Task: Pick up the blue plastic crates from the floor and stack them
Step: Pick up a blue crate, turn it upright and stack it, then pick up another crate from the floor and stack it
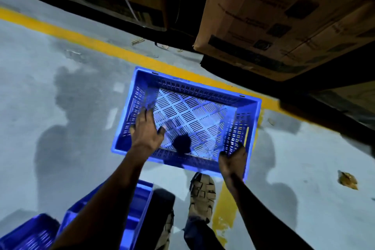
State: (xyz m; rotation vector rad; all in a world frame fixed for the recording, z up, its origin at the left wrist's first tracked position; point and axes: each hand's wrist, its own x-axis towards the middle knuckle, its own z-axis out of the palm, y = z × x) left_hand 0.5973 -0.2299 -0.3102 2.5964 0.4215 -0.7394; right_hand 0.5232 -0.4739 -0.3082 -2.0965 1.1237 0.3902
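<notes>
A blue plastic crate (194, 87) with slotted walls and floor lies empty on the grey floor in front of me. My left hand (147, 133) hovers over its near left corner with fingers spread and holds nothing. My right hand (233, 160) is at the crate's near right corner, its fingers curled over the rim there. More blue crates (136, 209) stand at the bottom left, partly hidden behind my left arm.
Large cardboard boxes (284, 16) rise at the back and right. A yellow floor line (91, 40) runs diagonally behind the crate. My sandalled foot (202, 195) stands just below the crate. A brown scrap (348, 178) lies on the floor at right.
</notes>
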